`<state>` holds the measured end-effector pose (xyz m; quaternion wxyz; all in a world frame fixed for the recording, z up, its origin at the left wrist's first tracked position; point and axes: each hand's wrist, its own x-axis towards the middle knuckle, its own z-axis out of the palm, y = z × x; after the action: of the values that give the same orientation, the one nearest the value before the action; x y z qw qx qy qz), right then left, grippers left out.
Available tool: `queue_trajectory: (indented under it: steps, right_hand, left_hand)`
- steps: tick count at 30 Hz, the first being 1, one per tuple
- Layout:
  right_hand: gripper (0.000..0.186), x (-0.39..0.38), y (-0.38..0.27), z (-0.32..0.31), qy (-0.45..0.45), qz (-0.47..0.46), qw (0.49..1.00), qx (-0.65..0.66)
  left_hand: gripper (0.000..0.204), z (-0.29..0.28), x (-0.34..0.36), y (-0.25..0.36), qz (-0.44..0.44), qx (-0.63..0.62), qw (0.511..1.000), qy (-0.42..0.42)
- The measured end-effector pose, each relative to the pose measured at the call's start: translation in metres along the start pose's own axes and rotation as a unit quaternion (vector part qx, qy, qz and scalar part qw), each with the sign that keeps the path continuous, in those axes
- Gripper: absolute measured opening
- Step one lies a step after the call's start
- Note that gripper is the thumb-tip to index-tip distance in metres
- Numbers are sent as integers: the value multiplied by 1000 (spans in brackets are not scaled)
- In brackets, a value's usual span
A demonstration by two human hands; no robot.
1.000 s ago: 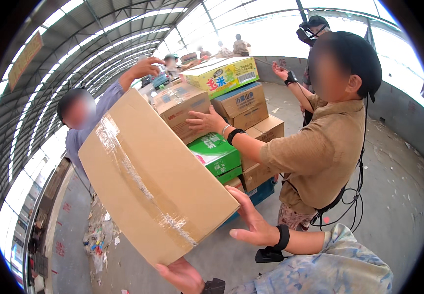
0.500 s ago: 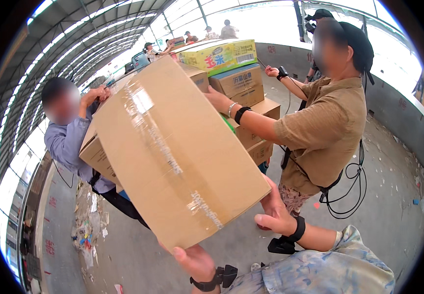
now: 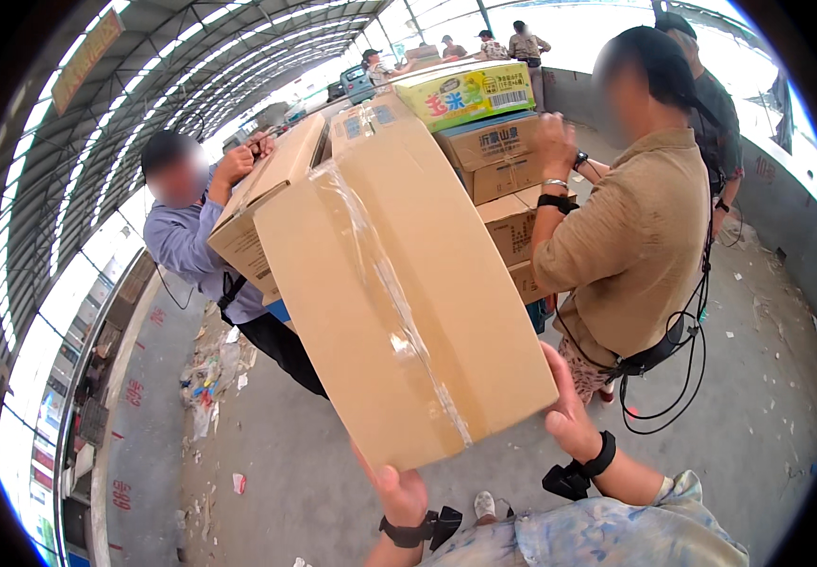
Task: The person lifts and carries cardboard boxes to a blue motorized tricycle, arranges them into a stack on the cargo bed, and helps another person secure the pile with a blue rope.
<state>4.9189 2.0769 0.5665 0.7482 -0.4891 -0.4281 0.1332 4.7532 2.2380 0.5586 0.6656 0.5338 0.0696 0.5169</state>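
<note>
A large brown cardboard box, sealed with clear tape along its middle, fills the space in front of me and leans away toward a stack of boxes. My left hand grips its near left corner, fingers hidden behind the box. On the near right corner, my right hand holds the edge, thumb on the outside and the other fingers partly out of sight. Black straps circle both my wrists.
Beyond stand stacked cartons with a green-yellow box on top. At left, a person in a bluish shirt is by another carton. A person in a brown shirt, cable looped at the waist, stands close right. Litter lies left.
The box in my hands has shifted to the right in view, along with both hands. The brown-shirted person's hand has drawn back from the stacked cartons and is now raised.
</note>
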Motion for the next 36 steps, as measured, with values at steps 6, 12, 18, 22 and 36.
queue_trajectory:
  steps: [6,12,18,22,36]
  right_hand:
    - [87,-53,16,-26,17,124,984,129]
    - [79,-91,2,-30,80,164,935,304]
    - [76,-151,-11,-42,153,166,942,247]
    - [68,-206,-22,-54,218,180,929,239]
    - [55,-281,-74,-129,338,96,922,165]
  left_hand:
    - [87,7,-63,16,8,98,995,-27]
    - [87,12,-87,23,72,229,963,-118]
    - [81,10,-110,15,36,172,966,-190]
    - [80,12,-135,-2,-18,135,965,-225]
    - [82,127,-162,-34,12,125,919,-374]
